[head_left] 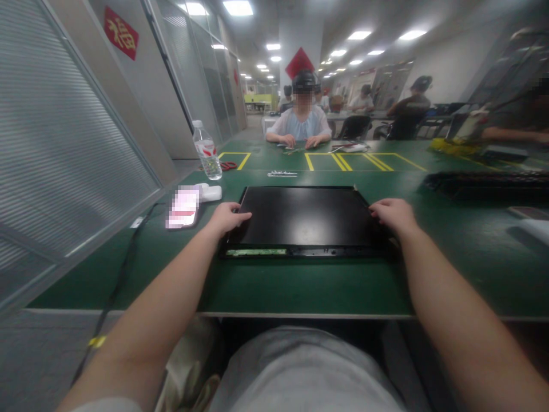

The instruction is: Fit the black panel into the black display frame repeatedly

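A black display panel [304, 217] lies flat on the green table in front of me, its surface reflecting the ceiling light. Along its near edge a dark frame [343, 252] sticks out, with a green circuit board strip [256, 252] at the left. My left hand [227, 219] grips the panel's left edge, thumb on top and fingers closed at the side. On the opposite edge my right hand [393, 213] pinches the side near the far right corner. The undersides of the panel and the fingertips beneath it are hidden.
Left of the panel are a phone [184, 207], a white case [211, 193] and a water bottle [207, 151]. Red-handled scissors [229, 166] and small white pieces [282, 173] lie beyond. Across the table sits a person [302, 117]; dark equipment [484, 186] stands right.
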